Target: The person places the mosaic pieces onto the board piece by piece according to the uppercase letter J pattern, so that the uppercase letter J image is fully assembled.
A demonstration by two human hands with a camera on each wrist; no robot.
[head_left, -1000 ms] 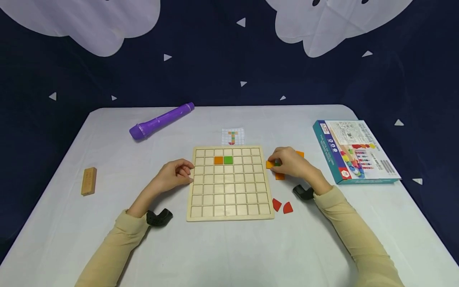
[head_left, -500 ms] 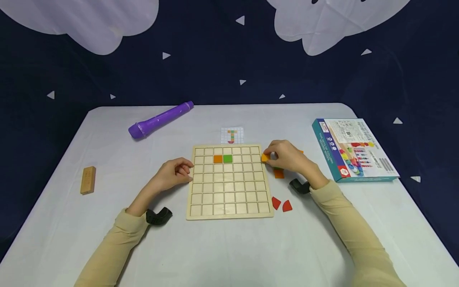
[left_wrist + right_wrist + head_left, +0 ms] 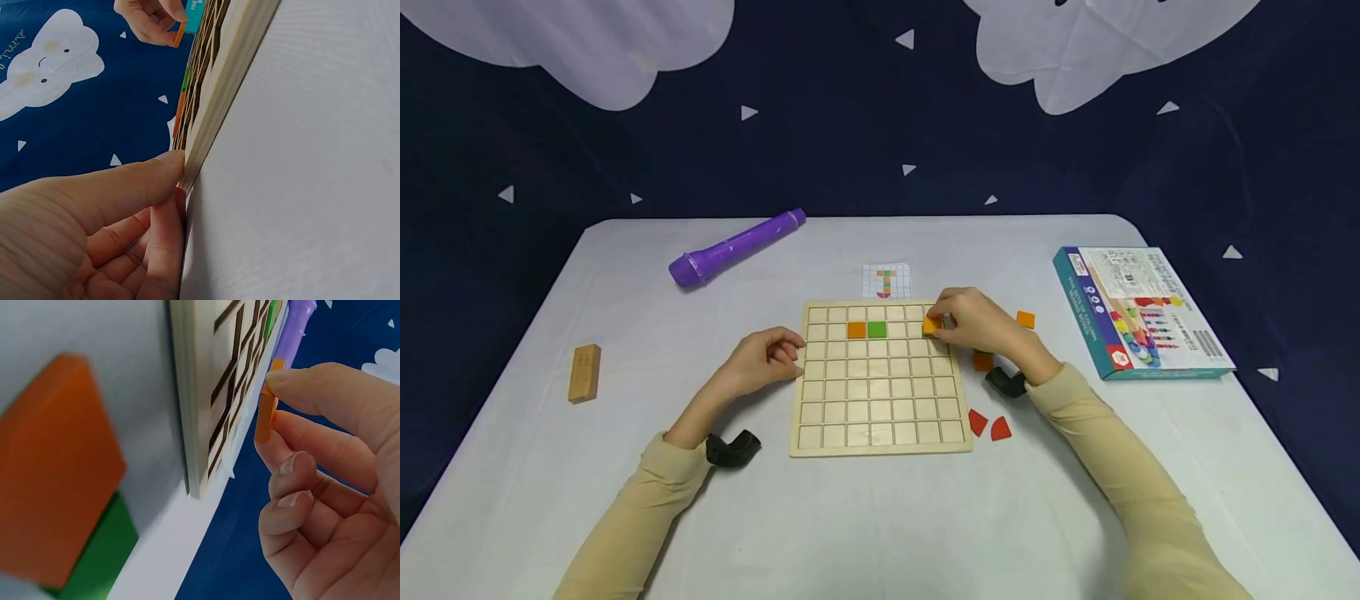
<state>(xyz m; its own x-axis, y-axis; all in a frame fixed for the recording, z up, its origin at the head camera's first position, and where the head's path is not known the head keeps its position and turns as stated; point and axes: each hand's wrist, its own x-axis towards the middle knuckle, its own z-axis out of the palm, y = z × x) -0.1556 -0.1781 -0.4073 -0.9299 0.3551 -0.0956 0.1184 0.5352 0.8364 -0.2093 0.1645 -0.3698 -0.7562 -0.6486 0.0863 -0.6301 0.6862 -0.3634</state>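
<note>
My right hand (image 3: 977, 321) pinches an orange square tile (image 3: 931, 326) between thumb and index finger, over the upper right part of the wooden grid board (image 3: 880, 451). In the right wrist view the tile (image 3: 267, 415) stands on edge in the fingertips, the other fingers curled below. My left hand (image 3: 762, 367) holds the board's left edge with thumb and fingertips; the left wrist view shows the thumb (image 3: 140, 181) right at the rim. One orange tile (image 3: 857, 331) and a green tile (image 3: 877, 330) lie side by side in the second row.
Right of the board lie more orange tiles (image 3: 1026, 320), a partly hidden green one, and two red quarter-round pieces (image 3: 1001, 429). A pattern card (image 3: 886, 281) is behind the board. Around stand a purple microphone-shaped object (image 3: 737, 248), a wooden block (image 3: 584, 373) and a game box (image 3: 1142, 312).
My right hand has lifted the orange tile from the loose pieces and carried it left over the board's right columns. The left hand stays at the board's edge.
</note>
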